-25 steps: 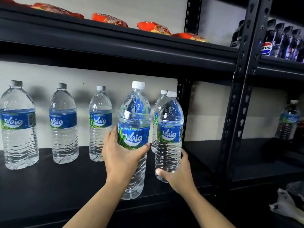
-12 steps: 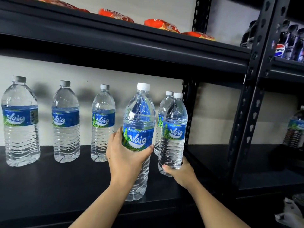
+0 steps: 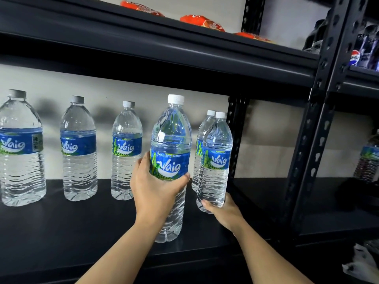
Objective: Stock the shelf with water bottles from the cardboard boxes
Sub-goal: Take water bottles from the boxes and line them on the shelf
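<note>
My left hand (image 3: 155, 187) grips a clear water bottle (image 3: 171, 140) with a blue label and white cap, upright near the front of the black shelf (image 3: 71, 228). My right hand (image 3: 224, 210) holds the base of a second bottle (image 3: 216, 160), upright at the shelf's right end. Directly behind it stands another bottle (image 3: 202, 136), mostly hidden. Three more bottles stand in a row along the back wall: one at far left (image 3: 21, 148), one beside it (image 3: 79, 148) and one in the middle (image 3: 126, 150).
A black upright post (image 3: 307, 140) bounds the shelf on the right. The shelf above (image 3: 184, 52) carries orange snack packs (image 3: 202, 22). The neighbouring bay holds one water bottle (image 3: 368, 158) and, higher up, dark soda bottles (image 3: 365, 52). White crumpled plastic (image 3: 361, 263) lies at lower right.
Both hands have carried their bottles a little further in over the shelf. The view has drifted left and up.
</note>
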`<state>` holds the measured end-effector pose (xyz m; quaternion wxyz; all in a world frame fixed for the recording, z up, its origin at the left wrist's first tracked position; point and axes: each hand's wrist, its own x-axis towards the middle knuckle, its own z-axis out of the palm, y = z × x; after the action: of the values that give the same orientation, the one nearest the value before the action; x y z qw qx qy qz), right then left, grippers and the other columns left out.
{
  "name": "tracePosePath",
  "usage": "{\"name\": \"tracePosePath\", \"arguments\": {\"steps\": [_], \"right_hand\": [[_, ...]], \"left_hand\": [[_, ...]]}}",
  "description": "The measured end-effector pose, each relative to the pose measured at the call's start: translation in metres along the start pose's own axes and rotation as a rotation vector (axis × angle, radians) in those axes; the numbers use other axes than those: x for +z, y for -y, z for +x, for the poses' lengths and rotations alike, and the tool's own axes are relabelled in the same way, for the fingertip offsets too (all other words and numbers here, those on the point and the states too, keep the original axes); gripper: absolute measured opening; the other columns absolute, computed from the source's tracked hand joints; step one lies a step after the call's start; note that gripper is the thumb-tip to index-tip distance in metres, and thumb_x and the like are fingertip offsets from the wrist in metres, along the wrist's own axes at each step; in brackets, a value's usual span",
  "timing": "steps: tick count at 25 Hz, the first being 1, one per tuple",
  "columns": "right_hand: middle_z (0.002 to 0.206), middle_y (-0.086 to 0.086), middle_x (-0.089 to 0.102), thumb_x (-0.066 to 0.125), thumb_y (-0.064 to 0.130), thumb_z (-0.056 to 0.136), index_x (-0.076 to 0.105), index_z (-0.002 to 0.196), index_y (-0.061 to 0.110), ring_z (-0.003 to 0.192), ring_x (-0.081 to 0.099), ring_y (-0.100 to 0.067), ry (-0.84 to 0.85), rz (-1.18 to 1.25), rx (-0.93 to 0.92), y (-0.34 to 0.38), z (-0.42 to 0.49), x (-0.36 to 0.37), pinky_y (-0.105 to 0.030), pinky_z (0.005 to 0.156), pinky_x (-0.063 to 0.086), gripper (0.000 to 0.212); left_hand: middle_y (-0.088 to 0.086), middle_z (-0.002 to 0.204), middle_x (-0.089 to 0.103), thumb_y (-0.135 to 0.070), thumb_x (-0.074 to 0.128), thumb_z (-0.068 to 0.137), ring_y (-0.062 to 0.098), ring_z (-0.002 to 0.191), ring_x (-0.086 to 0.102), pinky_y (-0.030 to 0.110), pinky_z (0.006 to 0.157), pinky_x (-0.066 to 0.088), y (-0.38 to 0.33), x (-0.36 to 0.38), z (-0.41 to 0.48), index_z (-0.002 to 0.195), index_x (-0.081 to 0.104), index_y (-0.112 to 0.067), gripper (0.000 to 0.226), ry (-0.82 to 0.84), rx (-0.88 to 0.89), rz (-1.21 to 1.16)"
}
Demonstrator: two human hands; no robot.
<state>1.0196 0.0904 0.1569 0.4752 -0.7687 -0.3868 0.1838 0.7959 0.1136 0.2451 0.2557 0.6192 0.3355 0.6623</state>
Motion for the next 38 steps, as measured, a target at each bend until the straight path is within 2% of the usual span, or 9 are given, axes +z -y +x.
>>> {"name": "tracePosePath", "arguments": {"steps": [3,7,10,17,19,23,26,34,38], "right_hand": [[0.110,0.018,0.066,0.079,0.053,0.071,0.054,0.117,0.040,0.107,0.063,-0.008,-0.032,-0.012,-0.043,-0.001,0.002,0.001,-0.029,0.093,0.048,0.053],[0.118,0.015,0.061,0.076,0.055,0.075,0.037,0.134,0.035,0.114,0.058,-0.013,-0.059,-0.022,-0.032,-0.003,0.001,0.001,-0.033,0.099,0.046,0.073],[0.123,0.011,0.061,0.070,0.061,0.077,0.039,0.135,0.032,0.117,0.057,-0.016,-0.056,-0.075,-0.017,-0.005,0.004,0.003,-0.037,0.102,0.045,0.071],[0.133,0.008,0.056,0.060,0.073,0.075,0.032,0.140,0.040,0.123,0.053,-0.019,-0.042,-0.159,-0.016,-0.003,0.004,0.003,-0.039,0.103,0.043,0.078],[0.135,0.007,0.054,0.055,0.078,0.072,0.028,0.142,0.041,0.124,0.053,-0.020,-0.025,-0.179,0.000,-0.001,0.003,0.003,-0.041,0.103,0.043,0.084],[0.139,-0.001,0.049,0.052,0.079,0.076,0.030,0.144,0.034,0.128,0.049,-0.025,-0.017,-0.221,0.051,0.000,0.005,0.004,-0.040,0.103,0.042,0.085],[0.142,-0.004,0.046,0.051,0.077,0.081,0.031,0.145,0.031,0.132,0.044,-0.026,-0.009,-0.255,0.068,0.001,0.006,0.004,-0.040,0.103,0.039,0.082],[0.146,-0.009,0.041,0.047,0.078,0.082,0.024,0.150,0.030,0.134,0.043,-0.030,0.002,-0.301,0.105,0.005,0.005,0.004,-0.040,0.103,0.038,0.086],[0.138,0.003,0.052,0.062,0.071,0.077,0.035,0.141,0.032,0.124,0.050,-0.018,0.044,-0.163,0.033,0.006,0.001,-0.004,-0.031,0.102,0.039,0.080]], "left_hand": [[-0.007,0.101,0.062,-0.039,0.093,0.049,0.014,0.093,0.063,0.036,0.087,0.054,0.000,-0.002,0.003,0.107,0.063,-0.024,0.067,0.000,0.010,0.000],[-0.006,0.099,0.062,-0.035,0.094,0.050,0.015,0.093,0.063,0.035,0.088,0.053,0.002,-0.002,0.006,0.107,0.065,-0.020,0.065,-0.019,0.016,0.015],[-0.005,0.099,0.063,-0.035,0.094,0.050,0.015,0.093,0.063,0.029,0.087,0.051,0.004,-0.002,0.007,0.106,0.065,-0.019,0.066,-0.022,0.017,0.020],[-0.003,0.099,0.062,-0.031,0.094,0.052,0.012,0.091,0.060,0.002,0.073,0.037,0.002,-0.003,0.008,0.106,0.065,-0.018,0.063,-0.018,0.026,0.030],[-0.003,0.101,0.062,-0.032,0.094,0.052,0.012,0.093,0.059,0.005,0.074,0.038,0.001,-0.003,0.009,0.109,0.064,-0.018,0.065,-0.020,0.029,0.036],[-0.001,0.103,0.062,-0.035,0.094,0.051,0.016,0.097,0.060,0.029,0.089,0.049,0.001,-0.002,0.011,0.110,0.064,-0.017,0.068,-0.009,0.044,0.039],[-0.001,0.102,0.062,-0.034,0.093,0.052,0.017,0.096,0.060,0.030,0.089,0.049,0.001,-0.002,0.011,0.109,0.064,-0.017,0.067,-0.013,0.047,0.040],[-0.002,0.102,0.059,-0.029,0.094,0.053,0.004,0.084,0.051,0.001,0.075,0.035,-0.001,-0.001,0.008,0.107,0.064,-0.016,0.063,-0.017,0.059,0.052],[-0.005,0.101,0.056,-0.031,0.094,0.053,0.008,0.091,0.052,0.002,0.075,0.035,-0.003,0.000,0.005,0.108,0.065,-0.015,0.064,-0.013,0.070,0.077]]}}
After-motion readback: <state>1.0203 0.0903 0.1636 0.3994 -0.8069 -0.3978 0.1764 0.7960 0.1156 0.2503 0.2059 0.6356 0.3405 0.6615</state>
